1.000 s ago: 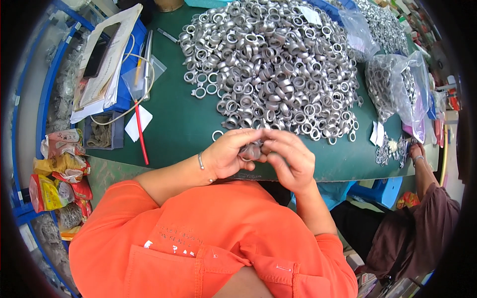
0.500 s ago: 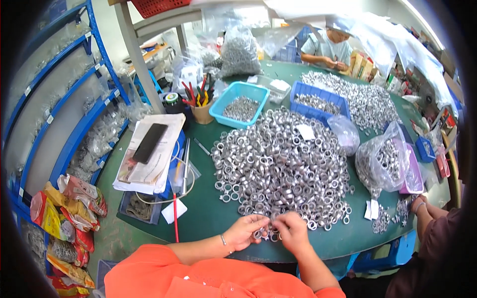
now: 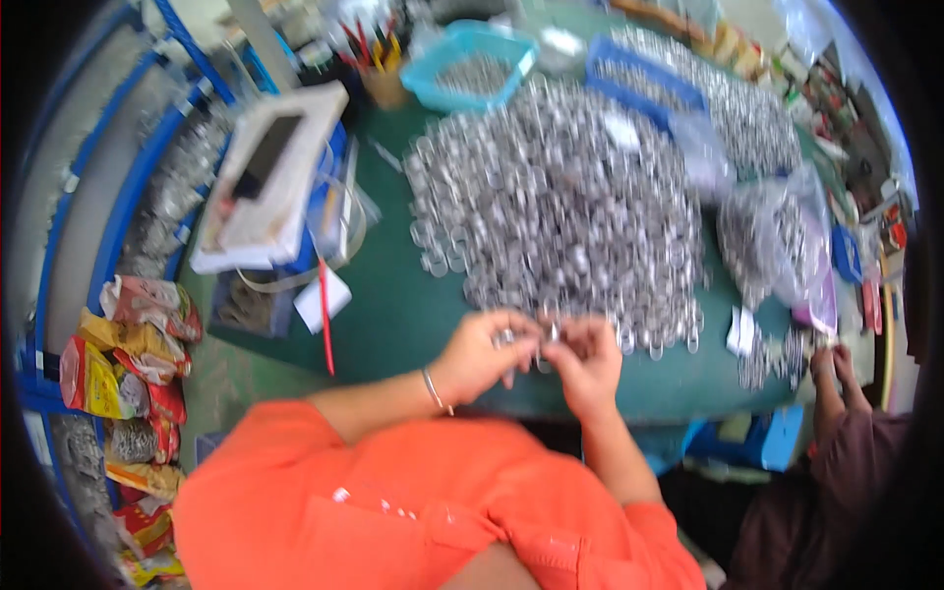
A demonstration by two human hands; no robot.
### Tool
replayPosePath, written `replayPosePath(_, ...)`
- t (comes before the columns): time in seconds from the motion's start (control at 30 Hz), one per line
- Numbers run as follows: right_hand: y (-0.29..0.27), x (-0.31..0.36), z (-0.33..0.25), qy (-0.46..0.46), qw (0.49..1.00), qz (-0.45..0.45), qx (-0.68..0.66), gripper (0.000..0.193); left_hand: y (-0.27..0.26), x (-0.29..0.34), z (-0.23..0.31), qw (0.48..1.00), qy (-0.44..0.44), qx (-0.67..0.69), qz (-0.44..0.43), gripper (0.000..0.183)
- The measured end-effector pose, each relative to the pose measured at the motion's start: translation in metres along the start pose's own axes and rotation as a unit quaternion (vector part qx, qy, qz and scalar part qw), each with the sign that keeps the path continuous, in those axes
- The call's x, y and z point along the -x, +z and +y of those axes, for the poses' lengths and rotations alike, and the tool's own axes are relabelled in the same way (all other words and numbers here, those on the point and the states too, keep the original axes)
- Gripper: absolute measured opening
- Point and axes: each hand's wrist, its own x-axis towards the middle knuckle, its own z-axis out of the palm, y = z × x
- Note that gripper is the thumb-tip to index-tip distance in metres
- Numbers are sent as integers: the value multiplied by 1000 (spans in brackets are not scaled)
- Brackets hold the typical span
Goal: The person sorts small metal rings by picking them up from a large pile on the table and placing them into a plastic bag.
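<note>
A large heap of small grey metal rings (image 3: 570,197) covers the middle of the green table. Just at its near edge, my two hands meet with fingertips together. My left hand (image 3: 487,354) is closed, with a metal ring (image 3: 503,337) tucked by its curled fingers. Pinched in the fingers of my right hand (image 3: 590,366) is another metal ring (image 3: 552,330), which the left fingertips also seem to touch. Motion blur hides the finer detail of both pieces. A bracelet (image 3: 438,391) circles my left wrist.
A turquoise basket (image 3: 526,57) and a blue tray (image 3: 593,74) hold small parts beyond the heap. Papers with a black phone (image 3: 267,157) lie left, near a red stick (image 3: 326,329). To the right are a bag of rings (image 3: 762,231) and another person's hands (image 3: 831,366).
The view has tilted downward, so the table sits higher and the far person has left the picture. My hands stay together at the heap's near edge, fingers slightly shifted around the rings.
</note>
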Motion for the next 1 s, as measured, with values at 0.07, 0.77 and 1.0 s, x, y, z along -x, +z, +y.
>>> replayPosePath(0.07,1,2,1,-7,999,-21,-48,33,0,4,0,1000,-2,28,-2,14)
replayPosePath(0.77,1,28,-3,-325,884,-72,329,27,11,0,-19,969,-158,176,-67,25)
replayPosePath(1.0,11,21,6,82,961,14,-263,38,26,-6,-5,946,292,-143,-12,5)
